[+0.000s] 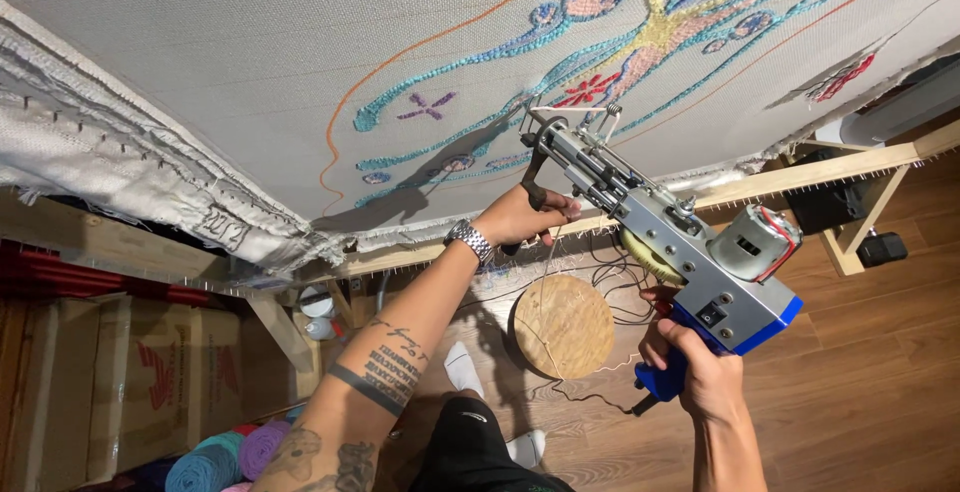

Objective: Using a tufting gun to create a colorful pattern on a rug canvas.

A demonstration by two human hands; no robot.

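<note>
1. You held the tufting gun [668,242] in both hands, its needle end pressed up against the stretched backing cloth [250,62], just below the red flower [588,89] of the design. Two hands on it made sense to me: the tool is long and top-heavy with its motor [752,242] at the rear, and the tip needs firm pressure into the cloth.

2. Your left hand [520,218] had its fingers closed round the black front handle [535,187], close behind the needle, where it could steer the tip.

3. Your right hand [695,370] had its fingers wrapped round the blue rear grip [665,377], under the body of the gun, bearing its weight. Whether a finger lay on a trigger, I could not tell.

4. A pale strand of yarn [545,297] ran down from the gun past your left wrist with its metal watch [470,241] towards the floor.

5. The cloth was tacked onto a wooden frame [800,177], with tufted blue, yellow and pink lines already on it and an orange drawn line [400,57] not yet filled.

6. Below you stood a round wooden stool [563,327], just beside your right forearm and under the gun, with a dark cable [600,277] looping near it; both lay close to the hanging strand and could, I judged, snag it.

7. Further left sat cardboard boxes [140,372] and balls of yarn [230,457] in teal and purple, well apart from your hands.
</note>
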